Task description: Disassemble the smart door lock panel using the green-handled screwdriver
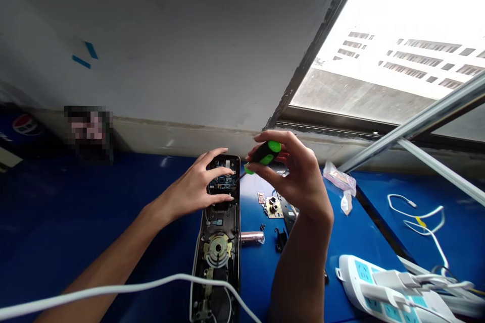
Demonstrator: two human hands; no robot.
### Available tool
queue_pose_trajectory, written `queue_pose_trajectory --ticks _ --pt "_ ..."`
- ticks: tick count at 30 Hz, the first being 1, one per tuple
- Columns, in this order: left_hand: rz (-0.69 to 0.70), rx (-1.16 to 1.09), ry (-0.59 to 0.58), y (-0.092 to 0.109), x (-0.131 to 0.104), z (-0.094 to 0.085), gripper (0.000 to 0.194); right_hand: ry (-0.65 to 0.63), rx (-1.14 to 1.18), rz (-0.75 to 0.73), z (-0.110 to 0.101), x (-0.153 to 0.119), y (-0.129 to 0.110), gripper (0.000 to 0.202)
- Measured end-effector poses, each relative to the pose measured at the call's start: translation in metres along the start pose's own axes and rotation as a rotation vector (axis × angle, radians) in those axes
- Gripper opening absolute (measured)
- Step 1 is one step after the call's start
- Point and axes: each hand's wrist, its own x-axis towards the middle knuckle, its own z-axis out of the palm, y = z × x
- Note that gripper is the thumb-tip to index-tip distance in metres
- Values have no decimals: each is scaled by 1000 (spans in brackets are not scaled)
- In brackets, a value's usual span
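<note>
My right hand (pixel 293 171) grips a green and black screwdriver (pixel 265 153), tilted so its shaft points down and left. The tip is by the right edge of a circuit board (pixel 222 181) in the top end of a long dark device housing (pixel 223 217). My left hand (pixel 195 181) lies over that end from the left, its fingers stretched apart across the board. Lower in the opened housing is a round metal part (pixel 219 248). Whether the tip sits in a screw is too small to tell.
Right of the housing lie a small board (pixel 274 207), screws (pixel 262 227) and a shiny cylinder (pixel 252 237). A white power strip (pixel 364 287) with plugs is at lower right. A white cable (pixel 151 285) crosses the foreground. A wall and window rise behind the blue table (pixel 162 257).
</note>
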Motion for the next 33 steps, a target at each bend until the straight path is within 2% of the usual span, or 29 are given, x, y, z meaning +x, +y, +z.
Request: queue_pose_trajectory --ticks 4,11,18,20,23,29,31,33 --pt "12 3 22 2 0 -1 51 -93 47 44 0 -2 -4 40" --pt "24 -19 22 1 0 -1 47 -58 -59 32 3 0 -2 38" --pt "26 20 13 0 -1 0 50 -13 -25 37 4 3 7 46" --pt "22 29 2 2 -1 -2 50 17 -15 39 4 3 7 51" --pt "16 41 -12 5 -2 -4 51 137 -8 4 4 2 4 56" --pt "40 76 -39 9 -4 -8 51 361 -109 -91 -5 -2 -6 52" --pt "56 97 -43 10 -4 -8 51 354 -143 -72 -11 -4 -4 50" --pt "84 116 -39 13 -4 -8 50 261 -188 7 -18 -7 1 47"
